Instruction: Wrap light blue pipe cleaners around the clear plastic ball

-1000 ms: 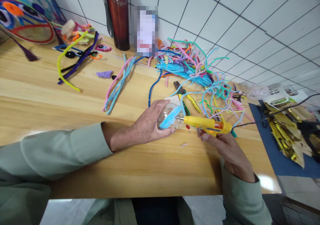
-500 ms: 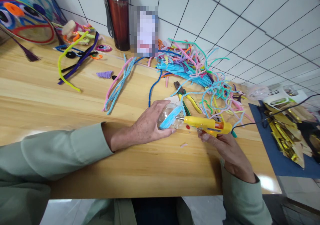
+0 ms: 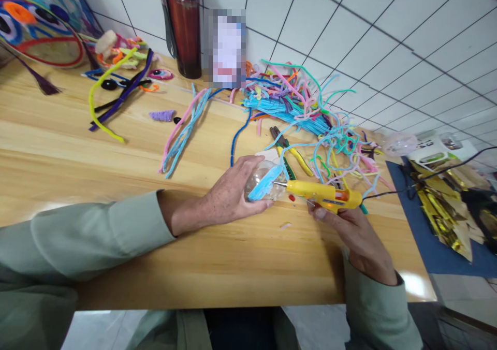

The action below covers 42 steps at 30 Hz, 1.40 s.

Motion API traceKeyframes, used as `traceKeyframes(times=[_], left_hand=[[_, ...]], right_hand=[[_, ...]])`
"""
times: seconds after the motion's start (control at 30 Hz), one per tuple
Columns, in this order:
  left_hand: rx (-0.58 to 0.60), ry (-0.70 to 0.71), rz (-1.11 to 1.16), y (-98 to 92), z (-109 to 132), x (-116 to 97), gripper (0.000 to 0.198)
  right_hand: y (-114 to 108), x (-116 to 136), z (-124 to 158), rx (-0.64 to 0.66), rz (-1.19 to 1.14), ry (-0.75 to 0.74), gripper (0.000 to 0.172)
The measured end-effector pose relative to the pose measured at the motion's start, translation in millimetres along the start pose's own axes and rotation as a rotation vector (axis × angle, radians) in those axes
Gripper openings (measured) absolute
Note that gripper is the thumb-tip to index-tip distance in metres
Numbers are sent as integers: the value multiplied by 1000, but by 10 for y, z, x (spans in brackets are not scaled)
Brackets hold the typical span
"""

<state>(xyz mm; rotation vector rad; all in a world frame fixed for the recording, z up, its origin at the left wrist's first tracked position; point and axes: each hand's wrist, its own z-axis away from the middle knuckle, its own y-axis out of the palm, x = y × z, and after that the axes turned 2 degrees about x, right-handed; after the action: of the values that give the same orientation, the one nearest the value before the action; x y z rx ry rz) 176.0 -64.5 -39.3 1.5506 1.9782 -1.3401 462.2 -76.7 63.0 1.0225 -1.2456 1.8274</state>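
My left hand [image 3: 235, 194] is wrapped round a clear plastic ball [image 3: 255, 176], fingers on its far side and thumb at the near side. Light blue pipe cleaners [image 3: 266, 183] lie in a band across the ball. In my right hand [image 3: 349, 231] is a yellow hot glue gun [image 3: 324, 193], its metal nozzle pointing left and reaching the edge of the blue band. Whether the tip touches the band or hovers just over it, I cannot tell. Yellow-green pliers [image 3: 291, 153] rest on the table just behind the ball.
A tangled heap of pipe cleaners [image 3: 295, 109] lies along the wall. Farther left are loose pink and blue pipe cleaners [image 3: 186, 130], a purple cone [image 3: 162, 115] and a dark red flask [image 3: 187, 34]. The glue gun's black cord [image 3: 427, 176] runs right, past gold foil pieces [image 3: 446, 210].
The glue gun has shifted very slightly to the right. My left hand and the ball stay where they were.
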Motion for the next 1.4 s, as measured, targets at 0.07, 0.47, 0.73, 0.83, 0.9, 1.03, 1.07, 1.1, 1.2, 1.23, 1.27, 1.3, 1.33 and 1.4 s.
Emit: traceKeyframes(times=[0.07,0.47,0.73,0.83,0.9,1.03,1.07,1.1,1.2,1.23,1.27,1.3,1.33,1.4], left_hand=[[4,-6,0,1,1,1,89],[11,-14,29,-9,5,15,93],[-3,18,6,-7,1,11,89],[1,10,14,-13,-5,0,90],[10,-2,17,-17,-9,-6,90],[19,-13,14,-19,-9,-8,90],[17,-10,11,-18,-8,-6,90],[14,-5,8,-16,-7,-4,90],[8,10,3,-11,-4,3,88],[6,11,3,-10,-4,5,88],[2,12,4,-8,-4,6,88],[-1,12,6,-7,-5,8,88],[-2,11,8,-7,-5,8,89],[2,9,10,-8,-7,9,89]], right_hand=[[8,10,2,-7,7,8,42],[-1,-6,10,-18,79,-13,41],[2,-3,7,-27,56,-15,41],[2,-3,5,-28,68,-12,43],[3,-1,4,-29,72,-10,43],[-2,-3,1,-32,76,-15,42],[-5,-3,1,-31,72,-15,42],[-7,-2,1,-31,66,-13,42],[-2,11,1,-24,33,-9,41],[3,20,0,-20,22,-10,41],[8,30,-2,-15,15,-11,41],[14,40,-4,-13,11,-11,41],[19,50,-7,-13,10,-10,41],[24,65,-10,-13,11,-9,40]])
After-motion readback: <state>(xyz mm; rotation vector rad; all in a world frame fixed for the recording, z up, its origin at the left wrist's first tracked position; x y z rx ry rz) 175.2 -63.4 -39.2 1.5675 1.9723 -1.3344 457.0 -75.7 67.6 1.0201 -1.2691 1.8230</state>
